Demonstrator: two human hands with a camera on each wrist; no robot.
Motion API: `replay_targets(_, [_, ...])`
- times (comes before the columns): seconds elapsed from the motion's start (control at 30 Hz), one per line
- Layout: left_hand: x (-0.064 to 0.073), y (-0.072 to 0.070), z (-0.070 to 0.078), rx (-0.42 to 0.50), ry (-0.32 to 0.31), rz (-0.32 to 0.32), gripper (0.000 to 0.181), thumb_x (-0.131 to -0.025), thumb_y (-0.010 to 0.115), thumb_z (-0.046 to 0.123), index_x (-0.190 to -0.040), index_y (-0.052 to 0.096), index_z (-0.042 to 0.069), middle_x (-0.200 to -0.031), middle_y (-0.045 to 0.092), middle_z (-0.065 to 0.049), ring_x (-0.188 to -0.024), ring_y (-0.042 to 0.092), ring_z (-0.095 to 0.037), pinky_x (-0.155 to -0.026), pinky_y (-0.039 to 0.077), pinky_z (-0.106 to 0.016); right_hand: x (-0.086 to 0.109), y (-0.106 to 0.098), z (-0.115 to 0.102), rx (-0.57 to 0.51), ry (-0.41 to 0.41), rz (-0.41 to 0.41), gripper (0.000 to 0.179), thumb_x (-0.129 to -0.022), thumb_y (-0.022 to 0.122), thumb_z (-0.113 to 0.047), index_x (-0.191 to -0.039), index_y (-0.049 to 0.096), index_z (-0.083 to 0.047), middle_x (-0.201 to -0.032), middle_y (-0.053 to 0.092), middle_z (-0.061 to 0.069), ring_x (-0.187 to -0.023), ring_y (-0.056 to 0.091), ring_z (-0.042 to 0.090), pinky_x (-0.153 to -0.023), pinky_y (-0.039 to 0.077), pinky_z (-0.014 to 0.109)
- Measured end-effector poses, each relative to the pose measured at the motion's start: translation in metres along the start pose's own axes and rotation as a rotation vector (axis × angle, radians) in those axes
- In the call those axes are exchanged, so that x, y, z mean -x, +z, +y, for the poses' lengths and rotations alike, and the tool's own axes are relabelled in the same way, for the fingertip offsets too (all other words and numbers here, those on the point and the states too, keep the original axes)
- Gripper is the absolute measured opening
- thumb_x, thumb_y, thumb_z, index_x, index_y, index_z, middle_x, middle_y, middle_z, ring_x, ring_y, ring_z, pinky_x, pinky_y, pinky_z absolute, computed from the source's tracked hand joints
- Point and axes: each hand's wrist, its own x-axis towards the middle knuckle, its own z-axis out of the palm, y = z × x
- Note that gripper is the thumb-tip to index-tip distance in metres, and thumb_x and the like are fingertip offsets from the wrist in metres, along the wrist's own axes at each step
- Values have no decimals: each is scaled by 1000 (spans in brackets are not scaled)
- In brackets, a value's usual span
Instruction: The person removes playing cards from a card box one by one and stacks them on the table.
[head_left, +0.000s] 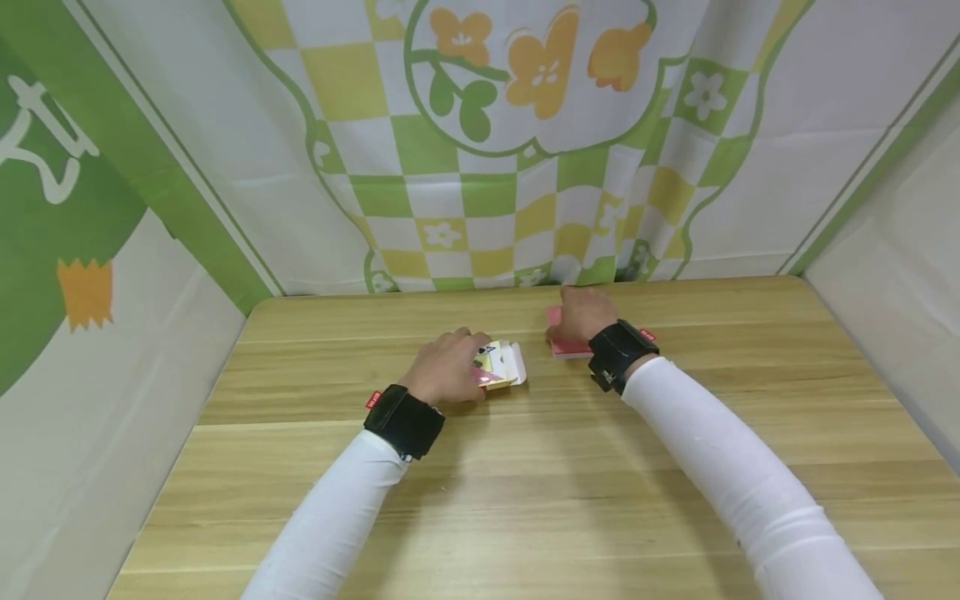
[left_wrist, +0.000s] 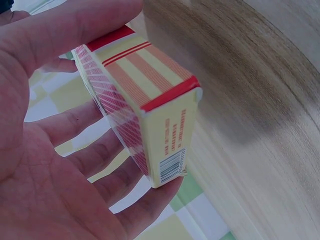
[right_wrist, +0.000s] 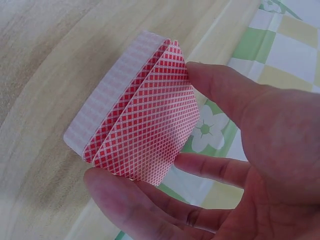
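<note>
A playing-card box [head_left: 491,363], with an ace printed on its face, is gripped in my left hand [head_left: 447,367] left of the table's middle. Its white end flap [head_left: 516,363] stands open on the right. The left wrist view shows the box's striped side and barcode end [left_wrist: 167,145], with the thumb on one edge and fingers along the opposite one. To the right, my right hand [head_left: 588,312] holds a deck of playing cards [head_left: 567,349] by its edges. Seen from the right wrist, the deck [right_wrist: 150,110] has red-patterned backs, and its top cards sit slightly offset from the stack.
The wooden table [head_left: 540,500] extends around both hands. A checked, flowered curtain [head_left: 487,200] hangs at its back edge, close beyond the right hand. White and green cloth panels [head_left: 180,317] rise along the sides. Black bands [head_left: 405,421] circle both wrists.
</note>
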Motion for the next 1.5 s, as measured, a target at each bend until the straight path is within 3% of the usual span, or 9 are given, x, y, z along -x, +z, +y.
replay_targets(1.5, [1,1,-1,1,-9,-12,73,-57,76,23,-126,53,14,-101,53,-2,-87,50,-17,-70,43,-35,-2,5,3,23,30,-70,69,-74,67,-47,-124,50,-2,-118,55,19,-107,52,36,-81,43,45])
